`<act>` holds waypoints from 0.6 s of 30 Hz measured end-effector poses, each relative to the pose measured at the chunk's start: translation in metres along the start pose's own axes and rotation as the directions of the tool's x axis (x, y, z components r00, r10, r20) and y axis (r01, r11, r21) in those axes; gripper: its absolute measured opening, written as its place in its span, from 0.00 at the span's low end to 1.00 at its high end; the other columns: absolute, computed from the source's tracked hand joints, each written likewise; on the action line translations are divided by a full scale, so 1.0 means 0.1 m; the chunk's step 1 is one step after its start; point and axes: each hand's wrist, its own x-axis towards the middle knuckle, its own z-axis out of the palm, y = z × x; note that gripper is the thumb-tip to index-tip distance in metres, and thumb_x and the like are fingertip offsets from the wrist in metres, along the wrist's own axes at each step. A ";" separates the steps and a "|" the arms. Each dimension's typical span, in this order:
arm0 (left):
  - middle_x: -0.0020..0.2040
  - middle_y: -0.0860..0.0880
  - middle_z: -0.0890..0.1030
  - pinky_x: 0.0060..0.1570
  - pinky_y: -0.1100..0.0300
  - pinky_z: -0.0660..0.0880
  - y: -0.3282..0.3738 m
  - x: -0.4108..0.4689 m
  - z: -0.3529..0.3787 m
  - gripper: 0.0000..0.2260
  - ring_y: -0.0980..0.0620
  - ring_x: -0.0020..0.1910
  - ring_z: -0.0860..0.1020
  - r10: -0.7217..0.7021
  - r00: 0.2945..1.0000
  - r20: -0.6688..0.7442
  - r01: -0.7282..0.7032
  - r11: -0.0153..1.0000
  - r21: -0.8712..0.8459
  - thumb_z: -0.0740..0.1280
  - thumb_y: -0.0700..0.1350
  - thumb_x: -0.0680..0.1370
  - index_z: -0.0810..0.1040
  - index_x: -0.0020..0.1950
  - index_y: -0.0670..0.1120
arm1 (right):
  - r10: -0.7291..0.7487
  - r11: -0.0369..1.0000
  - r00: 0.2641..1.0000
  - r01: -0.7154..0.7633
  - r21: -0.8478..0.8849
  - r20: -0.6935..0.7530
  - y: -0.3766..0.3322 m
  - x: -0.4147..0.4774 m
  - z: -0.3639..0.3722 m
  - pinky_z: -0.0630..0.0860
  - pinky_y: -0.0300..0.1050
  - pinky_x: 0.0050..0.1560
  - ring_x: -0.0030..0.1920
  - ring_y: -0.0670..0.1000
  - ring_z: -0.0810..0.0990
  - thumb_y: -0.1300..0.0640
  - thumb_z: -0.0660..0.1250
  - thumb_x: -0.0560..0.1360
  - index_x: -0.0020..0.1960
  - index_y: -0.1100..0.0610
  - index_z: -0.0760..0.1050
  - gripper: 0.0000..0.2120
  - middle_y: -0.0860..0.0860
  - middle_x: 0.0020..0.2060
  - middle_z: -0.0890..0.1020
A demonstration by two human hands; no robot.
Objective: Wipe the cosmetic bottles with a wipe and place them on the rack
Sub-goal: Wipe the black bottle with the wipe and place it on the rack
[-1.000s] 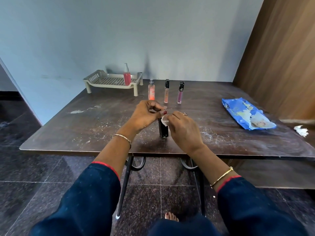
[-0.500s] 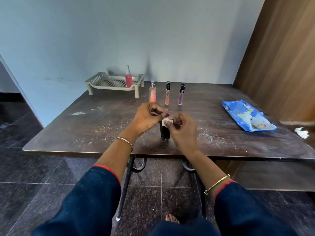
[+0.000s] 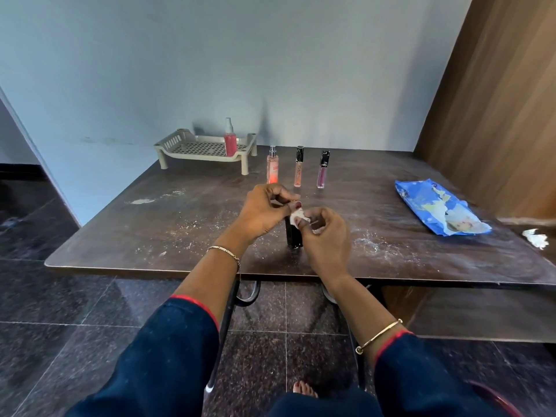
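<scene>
Black bottle stands on the table, the left hand apparently gripping its top. Right hand, pinching the wipe, has rolled over since 1 second ago, so rubbing continues. 1 red bottle sits on the rack. Lettering on the 3 waiting bottles is too small to read.

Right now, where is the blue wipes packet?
In the head view, the blue wipes packet lies on the table, at the right, near the wooden panel; a crumpled white wipe sits right of it.
</scene>
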 end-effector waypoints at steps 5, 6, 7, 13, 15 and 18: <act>0.44 0.52 0.84 0.57 0.50 0.78 0.00 0.00 0.01 0.06 0.54 0.45 0.82 -0.014 1.000 0.009 0.014 1.000 -0.002 0.73 0.39 0.71 0.82 0.47 0.39 | -0.024 0.994 0.999 0.021 -0.111 -0.026 0.07 0.02 -0.05 0.74 0.55 0.54 0.41 0.45 0.78 0.50 0.72 0.71 0.42 0.45 0.76 0.05 0.43 0.39 0.81; 0.45 0.51 0.84 0.57 0.50 0.78 0.00 0.00 0.02 0.06 0.54 0.46 0.82 -0.011 1.000 0.005 0.011 1.000 -0.003 0.73 0.38 0.71 0.82 0.46 0.40 | -0.031 0.991 0.999 0.028 -0.130 -0.024 0.06 0.01 -0.06 0.72 0.52 0.56 0.41 0.45 0.78 0.49 0.72 0.71 0.42 0.46 0.77 0.05 0.43 0.39 0.81; 0.46 0.50 0.84 0.56 0.50 0.78 0.00 0.00 0.02 0.05 0.53 0.46 0.82 -0.010 1.000 0.000 0.010 1.000 -0.004 0.73 0.38 0.71 0.82 0.46 0.40 | -0.040 0.988 0.999 0.037 -0.151 -0.020 0.05 0.00 -0.06 0.70 0.49 0.57 0.41 0.44 0.78 0.49 0.72 0.71 0.43 0.47 0.78 0.05 0.42 0.39 0.81; 0.44 0.50 0.84 0.54 0.54 0.79 -0.01 -0.01 0.00 0.05 0.54 0.44 0.81 -0.014 1.000 -0.007 0.014 1.000 -0.018 0.73 0.38 0.72 0.82 0.47 0.40 | -0.001 0.978 1.000 -0.004 -0.209 -0.024 0.05 0.05 -0.10 0.62 0.44 0.53 0.41 0.43 0.78 0.47 0.71 0.71 0.45 0.47 0.79 0.06 0.41 0.39 0.81; 0.44 0.49 0.84 0.50 0.60 0.79 -0.01 -0.04 0.04 0.05 0.56 0.41 0.80 -0.012 1.000 -0.001 0.012 1.000 0.007 0.72 0.38 0.72 0.82 0.47 0.40 | 0.035 0.973 0.999 -0.038 -0.227 -0.017 0.06 0.07 -0.14 0.60 0.43 0.52 0.43 0.43 0.78 0.48 0.71 0.72 0.46 0.47 0.79 0.05 0.41 0.38 0.80; 0.43 0.46 0.83 0.39 0.66 0.78 -0.08 -0.13 0.14 0.06 0.56 0.38 0.79 -0.084 0.996 0.023 0.085 0.995 -0.056 0.71 0.37 0.73 0.81 0.48 0.37 | 0.050 0.976 0.998 -0.058 -0.208 -0.042 0.09 0.04 -0.17 0.62 0.45 0.54 0.42 0.44 0.78 0.50 0.71 0.71 0.45 0.47 0.78 0.04 0.41 0.38 0.79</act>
